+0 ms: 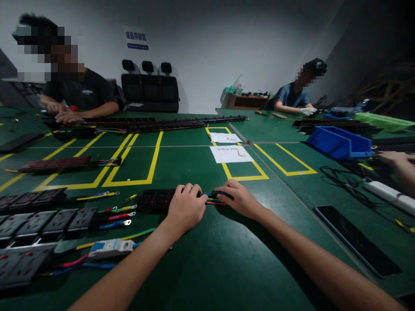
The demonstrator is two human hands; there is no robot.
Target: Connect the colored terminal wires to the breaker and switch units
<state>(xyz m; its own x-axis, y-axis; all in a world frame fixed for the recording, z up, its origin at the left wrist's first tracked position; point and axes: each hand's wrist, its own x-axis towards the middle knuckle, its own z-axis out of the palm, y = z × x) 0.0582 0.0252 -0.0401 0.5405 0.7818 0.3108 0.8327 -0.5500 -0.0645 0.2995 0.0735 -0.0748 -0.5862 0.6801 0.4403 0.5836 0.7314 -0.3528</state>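
Observation:
My left hand (186,207) is closed over the right end of a black socket strip (152,198), which lies on the green table. Blue, green and red wires (212,201) come out of that end and run toward my right hand (241,198). My right hand is closed around the wires, with a dark piece (218,195) at its fingertips whose kind I cannot make out. To the left lie several more socket strips (69,222) with ring-ended leads (125,222). A white and blue breaker (112,247) sits among the nearer wires.
Yellow tape outlines and paper sheets (231,154) mark the table. On the right are a phone (356,239), a white power strip (391,196), black cables, a blue bin (339,142) and another person's hand (397,162). Two people work across the table, near long black strips (168,123).

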